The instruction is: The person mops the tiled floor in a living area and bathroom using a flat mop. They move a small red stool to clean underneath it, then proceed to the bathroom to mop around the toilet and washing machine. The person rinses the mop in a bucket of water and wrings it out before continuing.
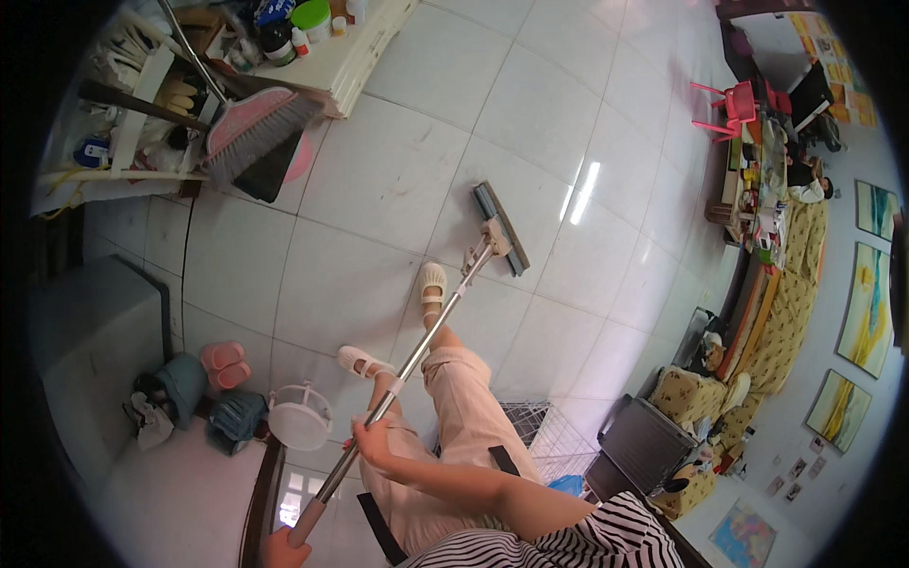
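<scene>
A sponge mop with a long metal pole point(427, 339) slants across the head view, from the lower left up to the floor. Around the middle of the pole, my right hand point(371, 441) is closed. My left hand point(285, 547) grips the handle's upper end at the bottom edge and is partly cut off by the frame. The flat grey mop head point(501, 228) rests on the white tile floor point(398, 170), ahead of my feet. A beige plastic joint point(496, 238) connects it to the pole.
A broom point(256, 128) and dustpan point(268, 170) lean by a cluttered shelf at upper left. A white stool point(300, 417), pink slippers point(226, 365) and a wire cage point(557, 444) are near my legs. Far right are a red chair point(738, 106), sofa point(795, 284) and seated person point(809, 183).
</scene>
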{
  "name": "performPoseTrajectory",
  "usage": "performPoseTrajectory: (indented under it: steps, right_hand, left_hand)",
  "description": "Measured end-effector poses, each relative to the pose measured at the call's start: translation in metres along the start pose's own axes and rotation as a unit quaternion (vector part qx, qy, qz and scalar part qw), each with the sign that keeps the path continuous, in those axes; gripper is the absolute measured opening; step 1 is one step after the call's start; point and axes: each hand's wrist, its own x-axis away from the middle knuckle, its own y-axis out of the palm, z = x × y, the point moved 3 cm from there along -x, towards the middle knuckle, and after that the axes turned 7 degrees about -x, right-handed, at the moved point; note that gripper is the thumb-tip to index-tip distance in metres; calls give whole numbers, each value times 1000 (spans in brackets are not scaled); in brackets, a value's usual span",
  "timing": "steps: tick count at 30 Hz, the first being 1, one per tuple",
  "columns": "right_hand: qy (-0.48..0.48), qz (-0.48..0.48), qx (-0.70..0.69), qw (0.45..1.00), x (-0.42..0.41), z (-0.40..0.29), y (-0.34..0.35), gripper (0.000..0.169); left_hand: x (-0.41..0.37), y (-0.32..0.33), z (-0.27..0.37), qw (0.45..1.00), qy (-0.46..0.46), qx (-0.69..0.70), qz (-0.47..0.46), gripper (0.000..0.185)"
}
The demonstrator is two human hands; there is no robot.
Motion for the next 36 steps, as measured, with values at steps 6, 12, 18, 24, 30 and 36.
performPoseTrajectory:
  steps: [6, 12, 18, 24, 30, 36]
  right_hand:
    - [-68, 44, 37, 996, -87, -117, -86, 17]
    - [-234, 112, 121, 958, -232, -339, -189, 16]
    - [-237, 175, 60, 954, -258, -419, -157, 16]
    - [-187, 162, 98, 964, -178, -254, -37, 28]
    - [-157, 71, 137, 975, -58, -53, 63, 24]
    - [-38, -32, 154, 987, 79, 63, 129, 27]
  left_hand:
    - [-93, 7, 110, 983, -20, 183, 11, 30]
    - [-228, -42, 314, 954, 161, 253, 10, 31]
    - [-232, -114, 350, 943, 157, 293, 26, 33]
    - [-169, -65, 179, 953, 59, 287, 73, 32]
    - [-35, -1, 7, 974, -98, 188, 86, 36]
    - [116, 10, -70, 960, -207, 161, 99, 36]
